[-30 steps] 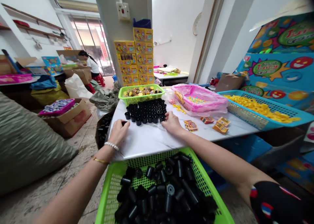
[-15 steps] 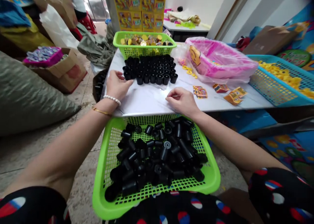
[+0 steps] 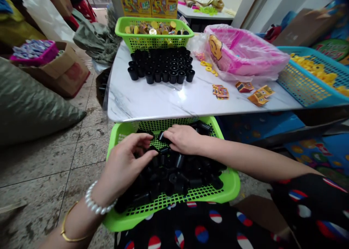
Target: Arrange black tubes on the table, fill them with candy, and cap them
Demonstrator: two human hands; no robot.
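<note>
Both hands are down in the green basket [image 3: 231, 191] of loose black plastic cups [image 3: 180, 183]. My right hand [image 3: 185, 139] reaches in from the right, its fingertips closed on a small black plastic cup [image 3: 161, 136] near the basket's far side. To its left, my left hand [image 3: 128, 161], with a pearl bracelet at the wrist, is curved over more of the cups. Its thumb and fingers stand apart, and I see nothing gripped between them. On the white table [image 3: 120, 100] beyond, rows of black cups [image 3: 165, 74] stand close together.
Behind the rows is a green basket [image 3: 120, 30] of yellow-topped pieces. To the right are a plastic-lined pink basket [image 3: 245, 60], folded printed papers [image 3: 220, 92], small printed cards [image 3: 259, 96] and a blue basket [image 3: 302, 85] of yellow parts. A large sack [image 3: 32, 103] lies left.
Both hands have left the tabletop and come down into the near basket. The right fingers have closed on a black plastic cup. The view has tilted lower.
</note>
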